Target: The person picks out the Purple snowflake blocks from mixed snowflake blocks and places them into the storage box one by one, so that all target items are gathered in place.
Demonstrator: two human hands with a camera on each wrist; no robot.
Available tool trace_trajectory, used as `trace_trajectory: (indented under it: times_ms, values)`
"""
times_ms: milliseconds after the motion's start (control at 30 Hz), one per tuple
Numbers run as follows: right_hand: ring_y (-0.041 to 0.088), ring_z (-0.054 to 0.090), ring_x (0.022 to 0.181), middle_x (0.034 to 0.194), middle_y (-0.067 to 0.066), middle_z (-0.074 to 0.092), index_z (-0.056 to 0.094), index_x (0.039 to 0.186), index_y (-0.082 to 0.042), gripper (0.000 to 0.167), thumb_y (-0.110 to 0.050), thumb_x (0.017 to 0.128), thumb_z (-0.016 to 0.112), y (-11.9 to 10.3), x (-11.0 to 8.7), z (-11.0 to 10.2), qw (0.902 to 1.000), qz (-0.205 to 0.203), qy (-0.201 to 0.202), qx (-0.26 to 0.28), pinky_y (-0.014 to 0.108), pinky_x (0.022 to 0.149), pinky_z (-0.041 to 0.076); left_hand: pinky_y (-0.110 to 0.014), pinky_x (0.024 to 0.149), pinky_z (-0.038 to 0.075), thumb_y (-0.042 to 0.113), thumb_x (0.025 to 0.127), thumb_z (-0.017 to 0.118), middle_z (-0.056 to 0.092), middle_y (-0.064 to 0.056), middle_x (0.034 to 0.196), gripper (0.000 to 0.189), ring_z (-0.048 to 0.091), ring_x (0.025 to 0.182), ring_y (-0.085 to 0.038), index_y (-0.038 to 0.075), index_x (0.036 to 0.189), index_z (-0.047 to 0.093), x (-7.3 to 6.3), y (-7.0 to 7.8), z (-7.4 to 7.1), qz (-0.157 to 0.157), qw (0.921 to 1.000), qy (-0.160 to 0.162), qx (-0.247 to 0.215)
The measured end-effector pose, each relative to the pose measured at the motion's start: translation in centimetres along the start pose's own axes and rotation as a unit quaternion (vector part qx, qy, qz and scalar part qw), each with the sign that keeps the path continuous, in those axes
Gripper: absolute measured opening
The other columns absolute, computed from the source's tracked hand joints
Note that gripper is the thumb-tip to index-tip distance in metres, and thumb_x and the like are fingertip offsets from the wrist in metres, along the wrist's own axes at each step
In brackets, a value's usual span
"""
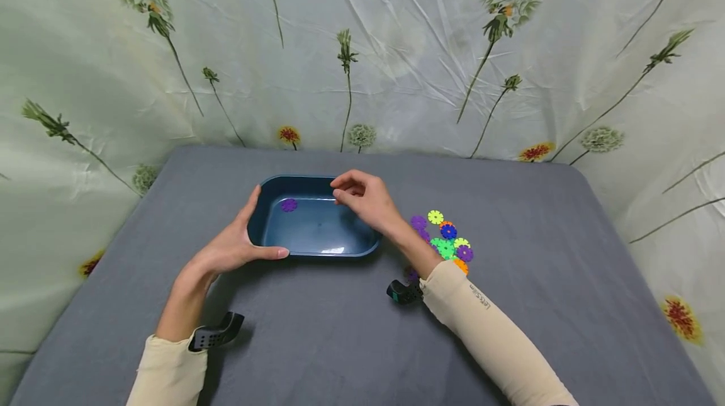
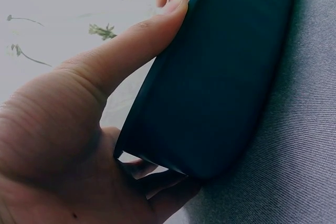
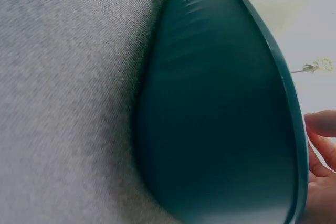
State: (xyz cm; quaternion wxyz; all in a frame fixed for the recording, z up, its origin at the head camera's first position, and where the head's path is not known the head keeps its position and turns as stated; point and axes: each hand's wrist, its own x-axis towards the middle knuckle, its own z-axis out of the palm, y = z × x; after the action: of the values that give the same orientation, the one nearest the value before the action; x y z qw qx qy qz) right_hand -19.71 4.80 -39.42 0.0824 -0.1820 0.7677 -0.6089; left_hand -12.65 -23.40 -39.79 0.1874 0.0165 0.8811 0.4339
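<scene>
A dark blue plastic tray (image 1: pixel 308 253) rests on the grey-covered table, with one purple notched disc (image 1: pixel 289 204) inside near its far left corner. At the tray's left end my left hand (image 1: pixel 240 239) grips it, thumb along the front rim and fingers round the end wall. In the left wrist view the thumb (image 2: pixel 149 38) presses on the rim. My right hand (image 1: pixel 368 201) hovers over the tray's right part with fingers loosely bent and no disc showing between them. The right wrist view catches only part of those fingers (image 3: pixel 321 124) beyond the rim.
Right of the tray lies a loose pile of notched plastic discs (image 1: pixel 446 247) in purple, green, yellow, orange and blue, partly covered by my right forearm. A flower-printed curtain (image 1: pixel 396 66) hangs behind the table (image 1: pixel 510 236). Each wrist carries a black camera mount (image 1: pixel 218 332).
</scene>
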Motion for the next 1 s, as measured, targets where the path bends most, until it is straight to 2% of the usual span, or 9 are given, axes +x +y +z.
trace_trajectory:
  times_ms: [167,267,367,600,733,1000]
  values:
    - [0.04,0.072,0.098,0.108,0.025,0.073,0.073,0.113,-0.003,0.015,-0.007,0.1,0.068,0.2,-0.6,-0.5,0.9995,-0.013,0.025,-0.012,0.029,0.077,0.055,-0.08,0.118,0.016,0.042,0.079,0.091,-0.015,-0.014,0.176,0.142,0.001,0.16,-0.052,0.035,0.164,-0.023,-0.1,0.0,-0.1,0.008,1.0,-0.001,0.005]
    - [0.029,0.073,0.094,0.107,0.02,0.074,0.073,0.112,-0.003,0.014,-0.007,0.099,0.069,0.2,-0.9,-0.8,0.9988,-0.024,0.041,-0.012,0.024,0.076,0.054,-0.08,0.118,0.017,0.042,0.079,0.09,-0.015,-0.013,0.176,0.141,0.001,0.16,-0.051,0.036,0.163,-0.023,-0.2,-0.1,-0.3,0.006,0.9999,0.002,0.011]
    - [0.021,0.072,0.092,0.106,0.016,0.073,0.073,0.112,-0.001,0.014,-0.007,0.099,0.07,0.3,-1.2,-1.2,0.998,-0.033,0.054,-0.01,0.022,0.076,0.054,-0.08,0.118,0.017,0.043,0.08,0.09,-0.015,-0.012,0.176,0.141,0.001,0.16,-0.052,0.037,0.163,-0.024,-0.2,-0.2,-0.5,0.001,0.9999,0.005,0.016]
    - [0.014,0.067,0.089,0.109,0.019,0.072,0.071,0.113,0.005,0.018,-0.005,0.098,0.071,0.9,-2.3,-2.5,0.9959,-0.046,0.078,-0.007,0.019,0.074,0.052,-0.08,0.118,0.016,0.044,0.08,0.089,-0.015,-0.013,0.176,0.141,0.001,0.16,-0.053,0.037,0.163,-0.025,-0.3,-0.3,-0.4,-0.005,0.9999,0.003,0.016]
    - [0.01,0.066,0.091,0.111,0.019,0.07,0.071,0.113,0.006,0.019,-0.004,0.097,0.07,1.2,-2.8,-3.3,0.995,-0.054,0.084,0.002,0.019,0.078,0.053,-0.08,0.117,0.017,0.043,0.081,0.089,-0.015,-0.014,0.176,0.14,0.0,0.16,-0.053,0.036,0.163,-0.025,-0.1,-0.3,-0.3,-0.003,0.9998,0.001,0.018]
    - [0.012,0.066,0.094,0.112,0.017,0.069,0.072,0.112,-0.001,0.016,-0.008,0.098,0.07,1.7,-4.3,-4.5,0.9952,-0.052,0.082,-0.012,0.021,0.08,0.054,-0.079,0.118,0.017,0.042,0.08,0.09,-0.015,-0.015,0.176,0.141,0.001,0.16,-0.052,0.036,0.163,-0.024,0.1,-0.1,0.1,-0.001,0.9999,-0.005,0.015]
